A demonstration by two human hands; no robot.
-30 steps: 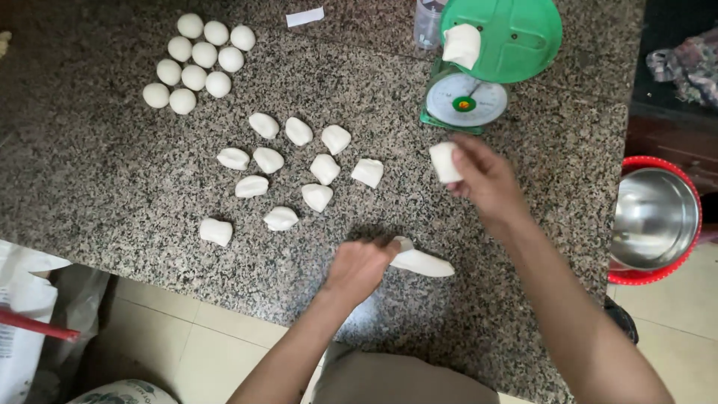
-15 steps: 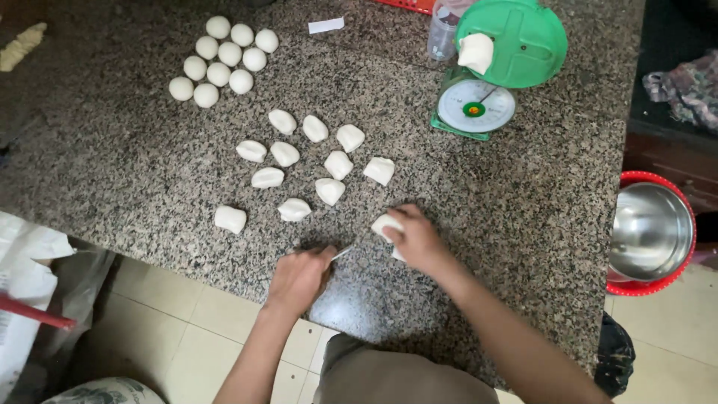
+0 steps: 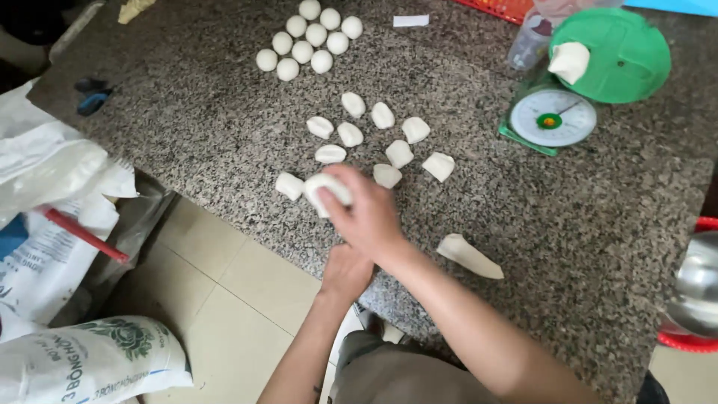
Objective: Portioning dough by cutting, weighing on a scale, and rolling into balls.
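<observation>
My right hand [image 3: 363, 213] reaches left over the speckled granite counter [image 3: 187, 127], shut on a white dough piece [image 3: 325, 188] held beside another cut piece [image 3: 289, 185]. Just behind lie several cut dough pieces [image 3: 350, 135]. My left hand [image 3: 348, 271] rests at the counter's front edge under my right wrist, its fingers hidden. A long wedge of dough [image 3: 469, 256] lies to the right of my arm. Several round dough balls [image 3: 303, 37] sit at the far left.
A green kitchen scale [image 3: 550, 118] stands at the back right, with a dough lump [image 3: 568, 61] on its green pan and a plastic bottle [image 3: 527, 41] beside it. A metal bowl [image 3: 699, 288] sits at the right edge. White sacks [image 3: 67, 247] lie on the tiled floor.
My right hand picked up a dough piece near the scale and carried it left to the cut pieces. My left hand drew back from the dough wedge to the counter edge.
</observation>
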